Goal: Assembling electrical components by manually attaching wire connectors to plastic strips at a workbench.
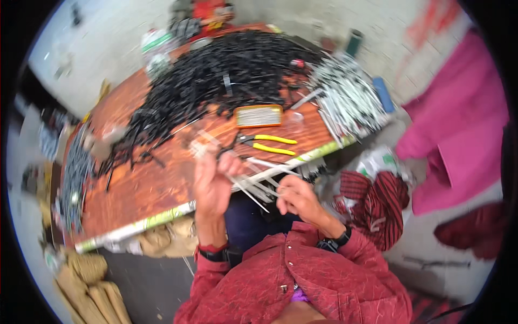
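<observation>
My left hand (213, 181) is raised over the table's near edge, closed on a bunch of thin white cable ties (259, 181) that fan out to the right. My right hand (294, 195) sits just beside it, fingers pinched on the ends of the same ties. Both wrists wear dark bands and red sleeves. Yellow-handled pliers (272, 144) lie on the orange-brown table (145, 183) just beyond my hands.
A big heap of black cables (226, 75) covers the table's far half. A pile of white ties (348, 97) lies at the right end, an orange-rimmed flat box (258, 115) in the middle. Red striped cloth (372, 200) and pink fabric (458, 135) lie right; sacks (91, 286) at lower left.
</observation>
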{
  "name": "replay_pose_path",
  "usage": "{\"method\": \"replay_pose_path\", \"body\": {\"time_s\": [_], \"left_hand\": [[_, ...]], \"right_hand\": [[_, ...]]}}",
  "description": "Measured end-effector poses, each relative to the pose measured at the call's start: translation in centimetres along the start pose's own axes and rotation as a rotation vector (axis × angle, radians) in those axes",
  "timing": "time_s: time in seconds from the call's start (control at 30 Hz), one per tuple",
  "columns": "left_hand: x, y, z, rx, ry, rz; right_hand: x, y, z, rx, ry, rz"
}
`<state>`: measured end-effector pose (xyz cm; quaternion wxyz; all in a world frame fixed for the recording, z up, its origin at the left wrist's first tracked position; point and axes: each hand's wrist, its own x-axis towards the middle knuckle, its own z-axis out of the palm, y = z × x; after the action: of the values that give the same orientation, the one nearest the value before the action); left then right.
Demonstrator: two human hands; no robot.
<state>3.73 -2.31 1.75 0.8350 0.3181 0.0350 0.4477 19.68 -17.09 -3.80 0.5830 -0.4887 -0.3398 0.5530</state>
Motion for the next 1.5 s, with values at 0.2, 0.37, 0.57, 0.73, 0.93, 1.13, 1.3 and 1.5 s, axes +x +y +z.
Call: {"method": "replay_pose_path", "body": {"time_s": [0.2, 0.37, 0.57, 0.73, 0.93, 1.13, 1.3, 1.5], "left_hand": [[-0.7, 1.1, 0.3, 0.068, -0.096, -0.192], [0.0, -0.6, 3.0, 0.150, 0.056, -0.146], [1.2, -1.2, -0.9, -0.184, 0.027, -0.173], [1.1, -0.5, -1.4, -0.219, 0.020, -0.180], [1.3, -1.0, -1.2, -0.184, 0.053, -0.202], [0.9, -0.8, -1.4, -0.185, 0.039, -0.192], [0.5, -0.8, -1.7, -0.202, 0.046, -0.200], [0.3, -0.6, -1.7, -0.154, 0.049, -0.174]], "right_hand": [[-0.5, 1.1, -1.1, 0.144, -0.342, 0.174], [-1.1, -0.5, -2.7, 0.106, -0.408, 0.195], [-0.9, -2.6, -3.1, -0.272, -0.348, 0.000], [2.6, -3.9, -13.7, -1.412, 0.652, -0.548], [4.1, -3.3, -19.3, -1.614, 0.707, -0.264], [4.8, -6.8, -22.3, -0.614, 0.585, -0.062], [4.1, -8.8, -21.4, -0.953, 0.822, -0.233], [4.7, -9.2, -23.9, -1.574, 1.157, -0.613]]}}
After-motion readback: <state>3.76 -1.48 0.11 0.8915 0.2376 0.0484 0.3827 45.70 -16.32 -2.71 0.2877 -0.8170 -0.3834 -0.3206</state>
